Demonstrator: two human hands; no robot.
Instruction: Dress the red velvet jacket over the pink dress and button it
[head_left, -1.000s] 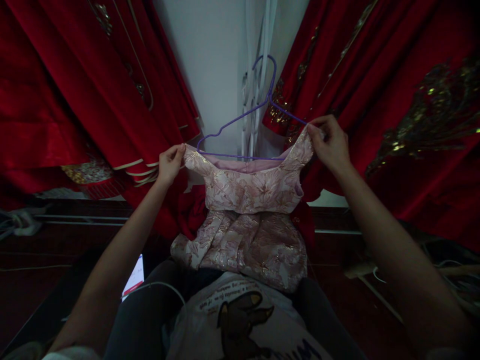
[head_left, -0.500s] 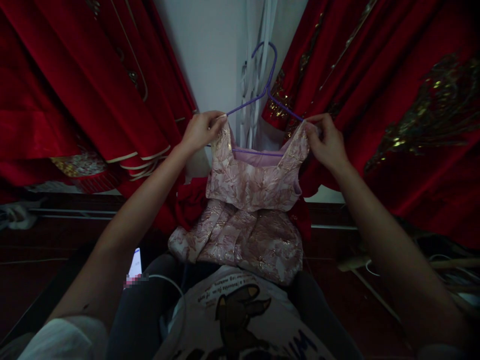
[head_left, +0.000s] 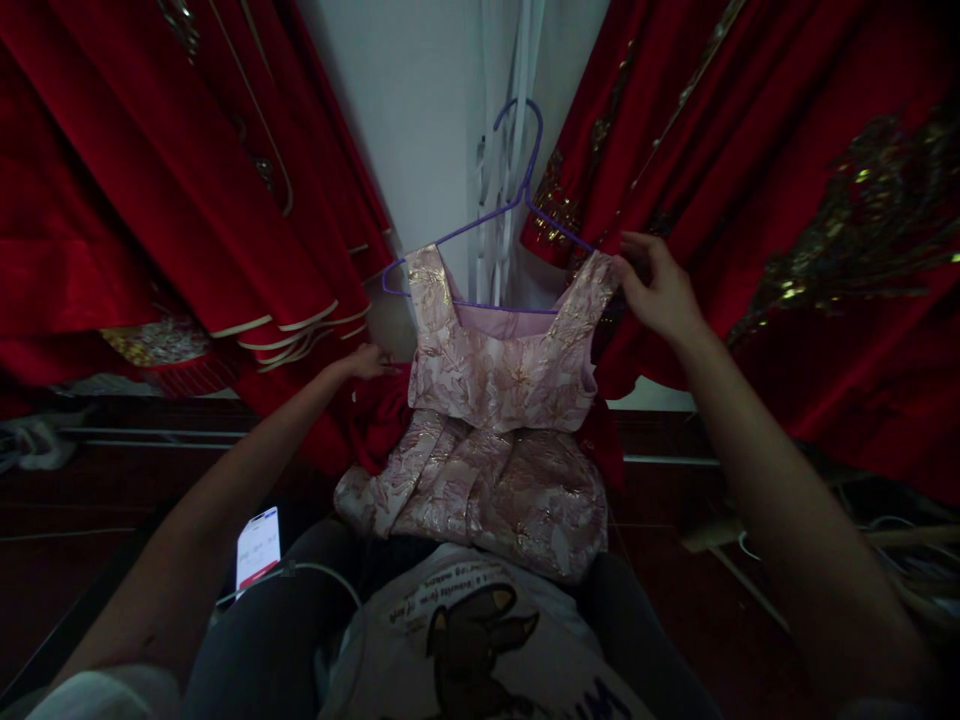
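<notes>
Since half a second ago, the left hand (head_left: 369, 362) has left the left strap and come nearer, down beside the bodice; the right hand (head_left: 660, 290) stays by the right strap. The pink brocade dress (head_left: 499, 385) lies between the hands, its long axis running from the lap, near, to the purple hanger (head_left: 480, 226) at the far end. The left strap lies over the hanger's arm, whose left tip pokes out beyond it; the right strap meets the opposite arm. The right hand is nearer to its strap, thumb at the outer edge and index finger raised; I cannot tell whether it pinches cloth. The left hand is left of the dress and below its strap, fingers reaching right over red fabric (head_left: 379, 415); their grip is too dark to tell. The skirt spreads near, over the lap.
</notes>
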